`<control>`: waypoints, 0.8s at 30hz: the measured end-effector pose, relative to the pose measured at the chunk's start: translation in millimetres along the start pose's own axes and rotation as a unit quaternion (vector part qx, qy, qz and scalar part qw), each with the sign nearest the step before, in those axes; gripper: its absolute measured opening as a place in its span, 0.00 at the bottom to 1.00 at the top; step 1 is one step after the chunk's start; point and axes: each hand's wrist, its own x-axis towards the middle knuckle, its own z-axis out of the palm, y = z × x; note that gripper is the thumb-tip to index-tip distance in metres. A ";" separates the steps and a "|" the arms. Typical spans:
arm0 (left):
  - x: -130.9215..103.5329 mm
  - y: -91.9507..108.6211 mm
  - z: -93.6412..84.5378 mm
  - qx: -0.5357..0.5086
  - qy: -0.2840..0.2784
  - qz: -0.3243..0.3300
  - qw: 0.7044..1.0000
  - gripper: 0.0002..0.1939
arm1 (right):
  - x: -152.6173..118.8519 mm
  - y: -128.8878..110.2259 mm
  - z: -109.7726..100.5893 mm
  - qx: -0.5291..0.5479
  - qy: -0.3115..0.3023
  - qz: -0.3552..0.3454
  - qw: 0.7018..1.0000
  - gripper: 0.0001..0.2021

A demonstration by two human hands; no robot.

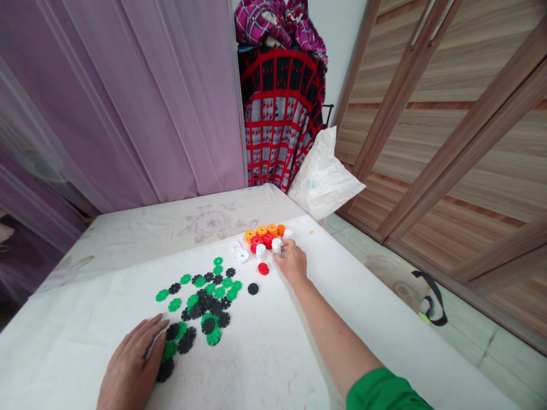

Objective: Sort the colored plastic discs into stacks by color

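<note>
Clock centred on the table, 12 = far side. Surface: white sheet (265, 353), slightly creased, faintly marked near 6; floral cover (141, 219) beyond it, pale purple rose near 12. Room: lilac curtain (171, 91) at 10-11, red/black checked cloth (273, 134) at 12 with purple plaid cloth (273, 23) on top. Wood-grain wardrobe (427, 136) at 1-3, pale tiles (474, 336) below. Clear bag (395, 282), black strap (436, 296), on floor at 3. White bag (325, 176) at 1: small blue-green print, too small to read.

Discs: black/green pile (205, 304) loose, centre to 9. Red stacks (262, 242) and orange stacks (261, 231) at 12, white stack (277, 245) just beside.

Right hand (292, 261) at 1: fingers narrow, pinching white stack. Left hand (135, 357) at 8: fingers extended, close together, at pile edge; contact unclear.
</note>
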 end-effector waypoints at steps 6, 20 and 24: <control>-0.6 1.3 -1.4 -0.003 0.004 0.003 1.000 0.25 | 7.6 4.1 0.6 0.005 0.022 0.019 1.000 0.17; -1.1 2.2 -0.6 0.007 0.020 0.015 1.000 0.24 | 16.0 -2.1 0.6 0.008 0.025 0.064 0.998 0.14; -1.5 0.5 -0.6 0.003 0.012 0.008 1.000 0.24 | 16.5 -3.2 3.3 0.014 0.037 0.069 0.997 0.15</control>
